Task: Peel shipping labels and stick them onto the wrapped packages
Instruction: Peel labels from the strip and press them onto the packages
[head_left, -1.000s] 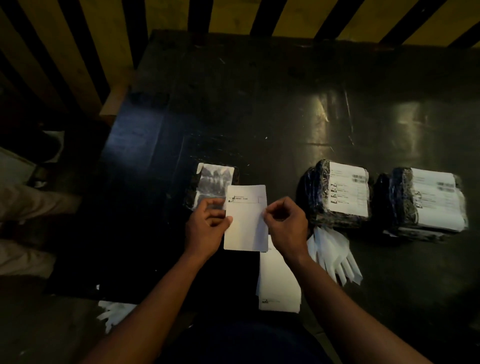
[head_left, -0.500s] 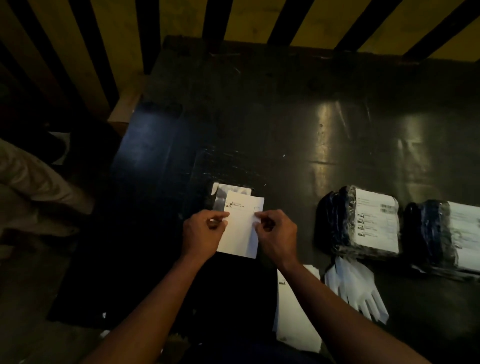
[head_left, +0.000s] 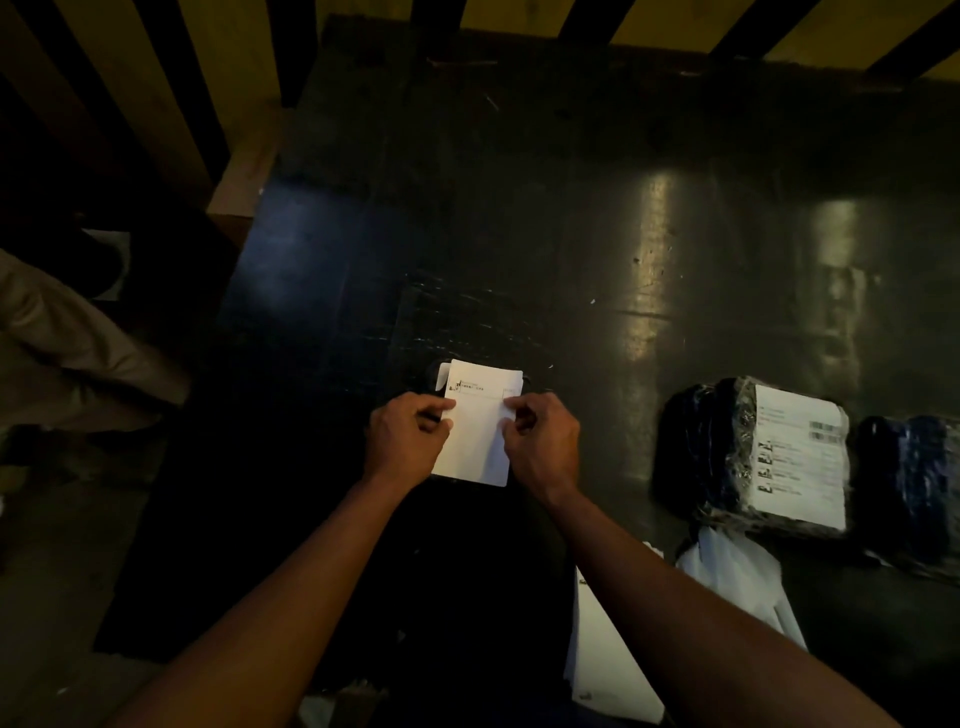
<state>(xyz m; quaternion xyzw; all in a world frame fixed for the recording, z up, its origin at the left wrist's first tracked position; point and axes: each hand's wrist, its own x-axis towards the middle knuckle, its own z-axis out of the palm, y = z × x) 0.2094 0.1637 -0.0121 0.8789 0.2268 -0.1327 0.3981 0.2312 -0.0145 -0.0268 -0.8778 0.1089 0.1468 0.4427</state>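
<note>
A white shipping label (head_left: 477, 431) with a line of print near its top is held over a dark wrapped package (head_left: 440, 376), which it almost fully hides. My left hand (head_left: 408, 438) pinches the label's left edge. My right hand (head_left: 540, 444) pinches its right edge. To the right lies a wrapped package (head_left: 748, 460) with a label stuck on its top. A second wrapped package (head_left: 909, 483) lies at the right border, cut off by the frame.
A stack of label sheets (head_left: 605, 654) lies near the table's front edge under my right forearm, with peeled backing strips (head_left: 737, 582) beside it. The dark table (head_left: 519, 208) stretches back to a striped wall. A person's trouser leg (head_left: 67, 348) shows at the left.
Both hands carried the label forward and down over the unlabelled package, which now shows only at the label's top edge. The view shifted left, pushing the labelled packages rightward.
</note>
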